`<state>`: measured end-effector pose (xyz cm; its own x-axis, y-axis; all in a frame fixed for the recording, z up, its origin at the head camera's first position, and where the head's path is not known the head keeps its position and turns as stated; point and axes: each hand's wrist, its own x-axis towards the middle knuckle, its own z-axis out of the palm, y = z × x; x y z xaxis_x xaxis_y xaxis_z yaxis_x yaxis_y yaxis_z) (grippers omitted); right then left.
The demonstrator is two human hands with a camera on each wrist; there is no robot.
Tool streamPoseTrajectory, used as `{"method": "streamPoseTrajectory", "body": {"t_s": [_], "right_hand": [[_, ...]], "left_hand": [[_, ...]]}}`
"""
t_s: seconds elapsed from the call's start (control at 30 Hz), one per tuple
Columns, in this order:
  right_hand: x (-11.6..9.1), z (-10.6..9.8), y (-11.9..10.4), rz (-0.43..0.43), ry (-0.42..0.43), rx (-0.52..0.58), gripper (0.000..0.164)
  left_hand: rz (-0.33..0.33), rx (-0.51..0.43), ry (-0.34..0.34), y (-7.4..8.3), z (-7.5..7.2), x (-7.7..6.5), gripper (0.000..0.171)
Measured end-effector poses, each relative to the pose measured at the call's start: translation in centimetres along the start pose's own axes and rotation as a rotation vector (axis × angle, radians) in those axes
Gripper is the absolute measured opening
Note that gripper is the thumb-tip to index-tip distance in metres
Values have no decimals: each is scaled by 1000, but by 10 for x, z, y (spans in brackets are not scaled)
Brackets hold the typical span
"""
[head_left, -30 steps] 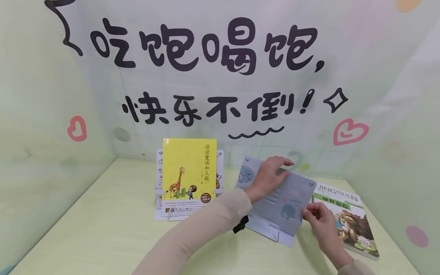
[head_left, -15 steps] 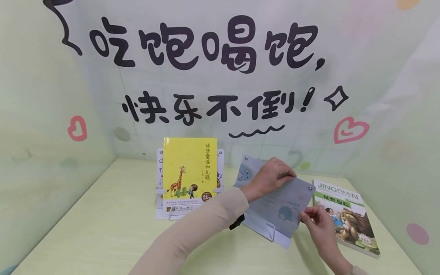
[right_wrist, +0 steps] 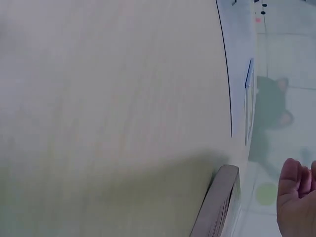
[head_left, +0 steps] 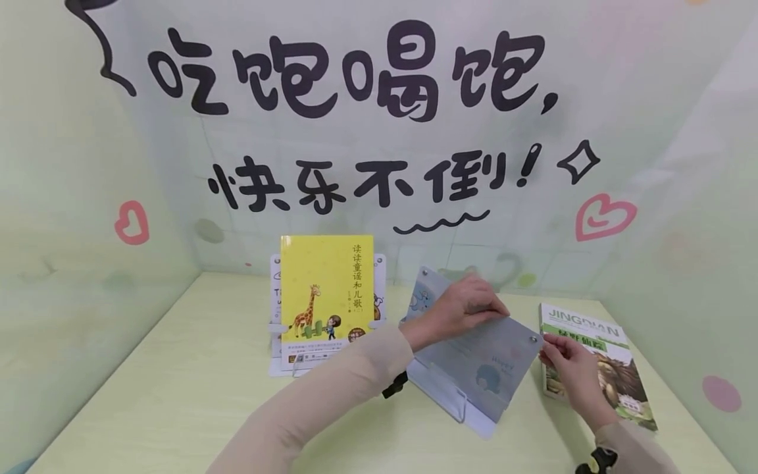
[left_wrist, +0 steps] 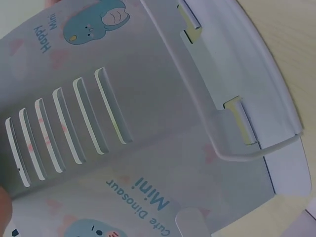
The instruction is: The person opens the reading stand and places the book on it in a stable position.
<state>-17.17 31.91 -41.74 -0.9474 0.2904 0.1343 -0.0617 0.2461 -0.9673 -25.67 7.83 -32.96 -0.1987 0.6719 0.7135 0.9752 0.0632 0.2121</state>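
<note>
A pale grey-blue book stand (head_left: 515, 349) with cartoon dinosaurs is turned at an angle on the table. My left hand (head_left: 458, 309) grips its top edge. In the left wrist view, the stand's slots, wire bar and page clips show close up, with a bit of my hand (left_wrist: 4, 207) at the left edge. My right hand (head_left: 574, 372) has loosely curled fingers, fingertips right by the stand's upper right corner and overlapping the lion-cover book (head_left: 624, 388). Within the right wrist view, the hand (right_wrist: 296, 202) appears apart from the stand (right_wrist: 234, 64), holding nothing.
A yellow children's book (head_left: 326, 283) stands on a second white book stand (head_left: 275, 329) to the left. The lion-cover book lies flat at the right. Behind the pale wooden table (head_left: 177, 395) is a printed backdrop (head_left: 379, 145) with large black characters.
The book stand has turned clockwise, its lower end swinging left, with my left hand staying on its top. My right hand has moved off its right edge, up and right toward the corner.
</note>
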Motion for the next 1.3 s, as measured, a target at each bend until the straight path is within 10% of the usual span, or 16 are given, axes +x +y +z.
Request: {"method": "streamPoseTrajectory", "body": {"t_s": [0.27,1.3], "right_hand": [[25,1,-1,132,-139,-321,38],[65,26,9,58,-277,-714,8]], "left_hand": [[65,-53,-20,3,-9,-9,7],[123,-301,-127,5,-36,-24,6]]}}
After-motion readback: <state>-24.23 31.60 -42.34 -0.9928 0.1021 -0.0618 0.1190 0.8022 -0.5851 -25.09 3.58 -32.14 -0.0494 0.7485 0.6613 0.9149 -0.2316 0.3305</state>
